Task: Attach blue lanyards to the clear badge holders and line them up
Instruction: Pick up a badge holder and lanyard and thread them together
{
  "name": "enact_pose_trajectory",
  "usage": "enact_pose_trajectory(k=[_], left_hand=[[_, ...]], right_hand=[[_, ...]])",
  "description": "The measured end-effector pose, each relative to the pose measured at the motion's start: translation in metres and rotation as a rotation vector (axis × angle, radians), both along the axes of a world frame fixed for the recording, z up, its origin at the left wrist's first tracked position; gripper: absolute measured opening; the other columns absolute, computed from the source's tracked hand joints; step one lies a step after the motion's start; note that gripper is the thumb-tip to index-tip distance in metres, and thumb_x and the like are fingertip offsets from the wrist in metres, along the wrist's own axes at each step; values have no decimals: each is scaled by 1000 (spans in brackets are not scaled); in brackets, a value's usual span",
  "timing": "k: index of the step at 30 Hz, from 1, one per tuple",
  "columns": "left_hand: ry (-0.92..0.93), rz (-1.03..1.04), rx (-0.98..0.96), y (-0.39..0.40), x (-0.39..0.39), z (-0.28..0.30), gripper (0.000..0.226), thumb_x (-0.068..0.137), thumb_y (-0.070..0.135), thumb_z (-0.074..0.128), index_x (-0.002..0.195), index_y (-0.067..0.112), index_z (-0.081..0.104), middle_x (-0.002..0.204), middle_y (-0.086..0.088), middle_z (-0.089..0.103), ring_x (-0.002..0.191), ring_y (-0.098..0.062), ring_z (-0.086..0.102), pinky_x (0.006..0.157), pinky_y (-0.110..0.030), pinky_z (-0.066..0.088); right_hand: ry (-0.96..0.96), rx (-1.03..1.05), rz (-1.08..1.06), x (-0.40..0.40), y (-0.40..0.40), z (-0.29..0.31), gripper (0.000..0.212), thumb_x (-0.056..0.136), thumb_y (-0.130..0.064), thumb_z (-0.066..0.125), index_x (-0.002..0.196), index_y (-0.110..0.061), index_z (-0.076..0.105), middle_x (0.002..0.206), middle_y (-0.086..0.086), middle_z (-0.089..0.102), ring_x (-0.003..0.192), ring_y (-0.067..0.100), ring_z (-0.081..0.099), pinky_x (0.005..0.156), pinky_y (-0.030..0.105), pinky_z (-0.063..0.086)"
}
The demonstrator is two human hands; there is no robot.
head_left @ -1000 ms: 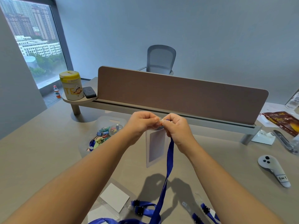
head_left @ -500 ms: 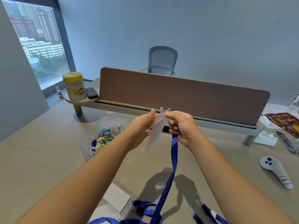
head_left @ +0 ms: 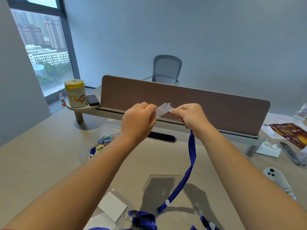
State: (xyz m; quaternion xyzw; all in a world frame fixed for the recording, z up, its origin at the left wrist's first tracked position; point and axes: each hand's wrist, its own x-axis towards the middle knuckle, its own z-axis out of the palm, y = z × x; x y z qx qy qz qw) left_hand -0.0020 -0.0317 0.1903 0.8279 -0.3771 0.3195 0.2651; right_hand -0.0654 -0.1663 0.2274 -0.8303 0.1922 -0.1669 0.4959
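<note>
Both hands are raised above the desk. My left hand [head_left: 138, 121] pinches one end of a clear badge holder [head_left: 163, 109], which lies nearly edge-on between the hands. My right hand [head_left: 192, 117] pinches the other end and also grips a blue lanyard [head_left: 191, 160]. The lanyard hangs from that hand down to the desk. Near the front edge lie another clear holder with a white card [head_left: 113, 207] and more blue lanyards with black clips [head_left: 141, 219].
A clear tub of coloured binder clips [head_left: 103, 142] stands left of my left arm. A brown divider panel [head_left: 182, 103] runs across the back. At the right lie a white controller [head_left: 276, 179], a tape dispenser [head_left: 268, 148] and a red packet [head_left: 290, 131].
Both hands have risen and moved apart. The badge holder has turned from hanging flat to nearly edge-on between them, and the lanyard has been pulled up and to the right.
</note>
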Motion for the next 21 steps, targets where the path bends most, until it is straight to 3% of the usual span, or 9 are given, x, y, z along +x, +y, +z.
enact_pose_trajectory(k=[4,6,8,12,14,17,19,21], left_hand=[[-207,60,120,-6,-1,3,6,73,10,63,68,8,67,52,-8,64,39,-19,54,41,-15,28],[-144,45,142,-8,-1,0,5,69,7,70,67,6,66,53,-9,63,41,-21,54,38,-12,19],[-63,16,127,-7,1,-7,9,68,8,72,68,4,64,56,-12,64,45,-23,59,39,-10,20],[172,-23,95,-8,8,-19,13,84,12,57,86,1,63,76,-12,61,68,-25,57,51,-26,41],[412,-3,29,-10,18,-28,17,88,13,47,84,4,61,76,-7,53,71,-21,49,56,-25,38],[756,42,-140,-16,31,-44,23,86,11,45,76,-2,60,70,-13,53,67,-22,44,58,-28,32],[785,48,-139,-17,32,-54,23,86,11,45,75,-2,60,63,-8,51,63,-20,44,54,-28,32],[681,39,-45,-18,29,-65,22,86,12,44,81,0,61,71,-7,55,71,-25,51,59,-33,40]], right_hand=[[4,-462,-19,4,-4,-11,24,91,-25,50,78,-8,60,65,3,52,60,17,47,59,29,40],[20,-681,-35,6,-5,-16,25,93,-25,46,84,-7,61,73,7,57,67,22,54,60,31,44],[43,-797,-11,9,-5,-22,27,94,-24,43,90,-5,62,78,10,61,68,23,54,62,33,44],[112,-817,68,20,-5,-34,29,94,-23,42,92,-2,62,83,15,64,73,28,55,62,34,41],[132,-847,97,24,-3,-42,30,94,-22,41,92,0,61,83,17,63,71,28,51,61,33,38],[171,-868,148,31,-1,-53,31,94,-22,40,88,0,61,87,20,67,72,31,51,62,34,36],[227,-836,186,36,-2,-63,27,92,-19,42,84,-2,61,83,18,63,72,30,52,60,33,36],[290,-775,205,40,-5,-72,22,90,-15,44,79,-4,58,78,14,57,70,26,49,55,32,33]])
